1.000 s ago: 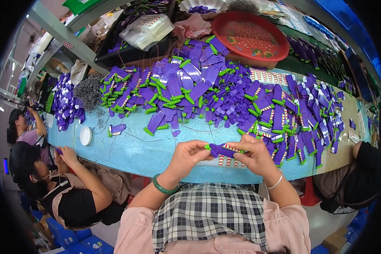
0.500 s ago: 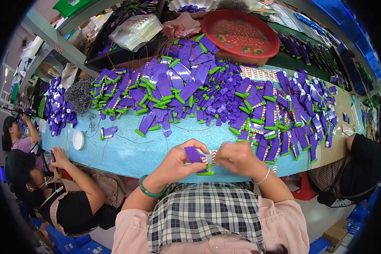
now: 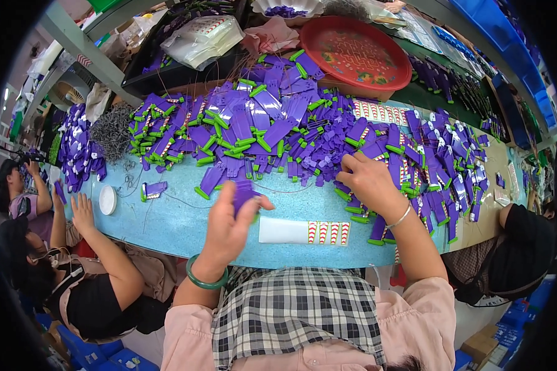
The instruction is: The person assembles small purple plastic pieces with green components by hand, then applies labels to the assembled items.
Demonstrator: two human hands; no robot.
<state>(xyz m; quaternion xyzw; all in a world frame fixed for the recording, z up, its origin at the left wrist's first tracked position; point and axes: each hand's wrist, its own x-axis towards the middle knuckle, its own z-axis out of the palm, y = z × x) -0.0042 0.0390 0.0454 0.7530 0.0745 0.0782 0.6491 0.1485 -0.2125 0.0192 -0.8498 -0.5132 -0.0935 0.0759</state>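
Left hand (image 3: 228, 224) had a purple piece (image 3: 246, 195) gripped, kinda blurry, above the blue table (image 3: 173, 232), left of the sticker sheet (image 3: 283, 230). Right hand (image 3: 371, 183) was curled by the purple-and-green pile (image 3: 395, 134), farther right; couldn't tell if it gripped anything.

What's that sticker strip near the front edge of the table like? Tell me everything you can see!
The sticker strip is a long, flat, whitish rectangle that looks like paper or thin plastic. Its left part is bare. On its right part, four narrow stickers stand side by side, with red-and-white arrow stripes and yellow-green edges. It lies flat, stretching left to right, on the blue table. Neither the left hand nor the right hand seems to touch it.
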